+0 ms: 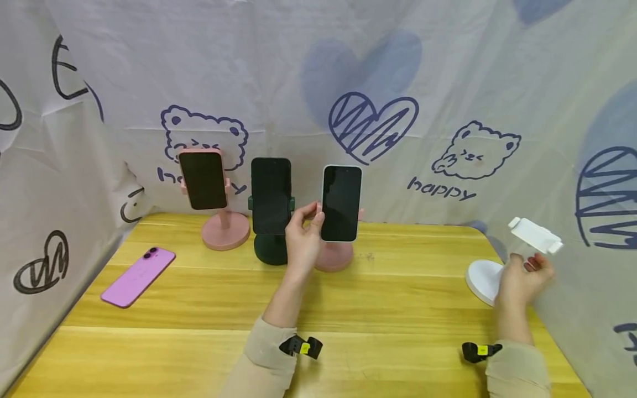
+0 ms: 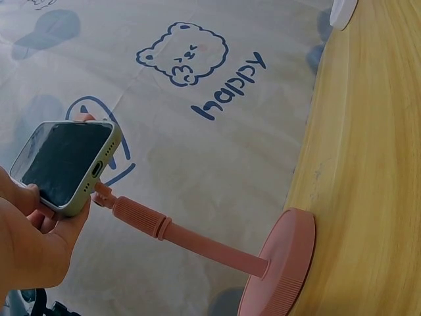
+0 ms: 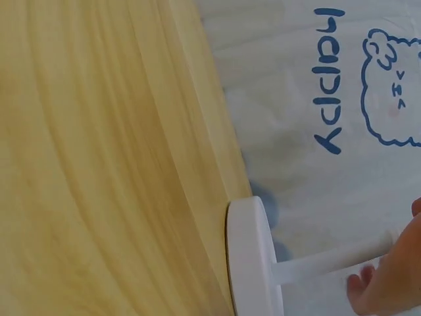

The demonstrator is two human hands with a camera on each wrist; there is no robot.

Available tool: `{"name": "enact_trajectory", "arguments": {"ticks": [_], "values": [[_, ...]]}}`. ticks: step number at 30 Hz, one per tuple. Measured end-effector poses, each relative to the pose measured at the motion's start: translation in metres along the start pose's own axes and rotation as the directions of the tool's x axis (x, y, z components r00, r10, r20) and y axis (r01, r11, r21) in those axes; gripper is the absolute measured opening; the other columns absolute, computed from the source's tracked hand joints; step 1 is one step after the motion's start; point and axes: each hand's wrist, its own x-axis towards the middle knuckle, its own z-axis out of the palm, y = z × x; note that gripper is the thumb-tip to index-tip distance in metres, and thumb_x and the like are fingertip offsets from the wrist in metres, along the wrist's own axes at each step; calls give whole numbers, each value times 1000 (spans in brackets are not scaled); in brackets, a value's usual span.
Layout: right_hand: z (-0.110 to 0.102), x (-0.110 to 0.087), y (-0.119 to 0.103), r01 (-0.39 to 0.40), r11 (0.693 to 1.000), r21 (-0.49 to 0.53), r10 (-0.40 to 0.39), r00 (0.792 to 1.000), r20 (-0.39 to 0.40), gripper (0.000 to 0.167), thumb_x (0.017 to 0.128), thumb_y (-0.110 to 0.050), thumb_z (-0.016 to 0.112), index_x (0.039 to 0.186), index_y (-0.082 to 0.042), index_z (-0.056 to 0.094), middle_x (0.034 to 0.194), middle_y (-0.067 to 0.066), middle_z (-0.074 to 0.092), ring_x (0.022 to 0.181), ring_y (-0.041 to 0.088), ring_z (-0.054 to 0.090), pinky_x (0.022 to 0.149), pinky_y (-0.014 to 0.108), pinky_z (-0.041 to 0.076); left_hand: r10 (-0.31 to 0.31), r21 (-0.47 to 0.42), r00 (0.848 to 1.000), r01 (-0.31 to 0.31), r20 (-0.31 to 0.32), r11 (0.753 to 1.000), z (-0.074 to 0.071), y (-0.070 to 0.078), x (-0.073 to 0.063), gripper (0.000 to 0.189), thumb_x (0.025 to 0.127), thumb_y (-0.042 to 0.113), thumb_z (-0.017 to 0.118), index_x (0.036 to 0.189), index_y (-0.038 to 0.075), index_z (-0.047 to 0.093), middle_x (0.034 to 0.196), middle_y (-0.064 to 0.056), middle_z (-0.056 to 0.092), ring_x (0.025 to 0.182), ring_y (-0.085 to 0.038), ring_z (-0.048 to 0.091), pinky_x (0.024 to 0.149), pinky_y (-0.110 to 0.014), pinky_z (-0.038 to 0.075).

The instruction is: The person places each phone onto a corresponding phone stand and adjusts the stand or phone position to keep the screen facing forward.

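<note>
Ample table (image 1: 413,309) lies left of edge-side white stand (image 1: 480,281).

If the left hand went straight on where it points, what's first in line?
The left hand meets the phone it pinches; past that and its stand, probably the cloth, though the gap behind looks unclear.

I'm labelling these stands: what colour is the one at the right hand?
The stand is white, seen best in the head view.
</note>
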Motion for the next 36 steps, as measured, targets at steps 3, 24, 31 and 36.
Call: {"name": "enact_trajectory", "arguments": {"ticks": [3,24,31,36], "values": [[0,7,0,2,1000,-19,-1,997,78,48,101,-9,50,149,-9,44,116,-12,49,109,2,46,103,18,38,-14,1,1000,14,1,1000,0,0,-1,31,103,7,63,133,0,64,123,-15,62,116,-24,64,108,-37,51],[9,4,1,263,884,-387,-141,939,315,24,105,-10,40,124,0,50,106,-4,49,88,-1,49,80,19,45,-1,33,1000,1,-6,999,-1,2,3,31,103,8,64,133,0,64,125,-15,63,120,-25,60,110,-39,50],[29,-24,3,351,855,-383,-138,864,484,36,107,-7,41,141,5,47,123,8,56,93,-2,53,80,11,45,-8,27,1000,8,-2,1000,-1,2,2,31,103,10,64,133,0,64,125,-15,63,120,-25,60,111,-39,49],[42,-49,4,389,853,-350,-123,799,588,37,109,-5,40,144,8,44,134,21,56,99,4,57,77,6,46,-5,23,1000,5,4,1000,-1,1,1,31,103,9,64,133,0,64,125,-15,63,120,-25,61,111,-40,49]]}}
